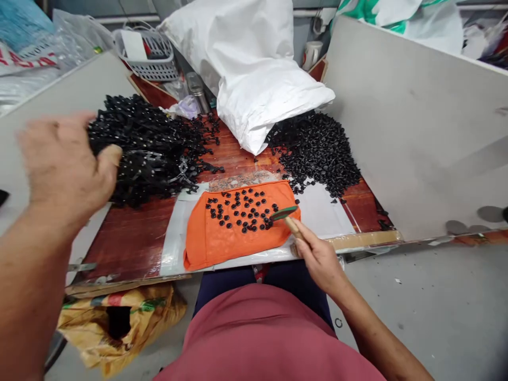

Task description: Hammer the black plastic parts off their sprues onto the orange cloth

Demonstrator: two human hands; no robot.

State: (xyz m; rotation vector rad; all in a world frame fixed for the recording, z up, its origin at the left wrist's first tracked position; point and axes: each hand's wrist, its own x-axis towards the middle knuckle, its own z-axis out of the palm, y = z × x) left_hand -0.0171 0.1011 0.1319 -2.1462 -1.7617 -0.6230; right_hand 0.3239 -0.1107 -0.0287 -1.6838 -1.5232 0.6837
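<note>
Here, grips green-headed tool [284,213], handle [292,226] tilted toward upper left, in closed right fingers [305,231]; holds left fingers [73,127] open near black pile [146,143], upper left.

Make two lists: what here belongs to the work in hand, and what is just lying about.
In use, it seems:
green-headed tool in right hand
orange cloth
black studs on it
left black heap
right black heap

Apparently lying about:
grey basket
mug
metal flask

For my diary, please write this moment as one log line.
left hand: blurred, by black clip pile; right hand: holding wooden-handled tool; orange cloth: black studs on top
</note>
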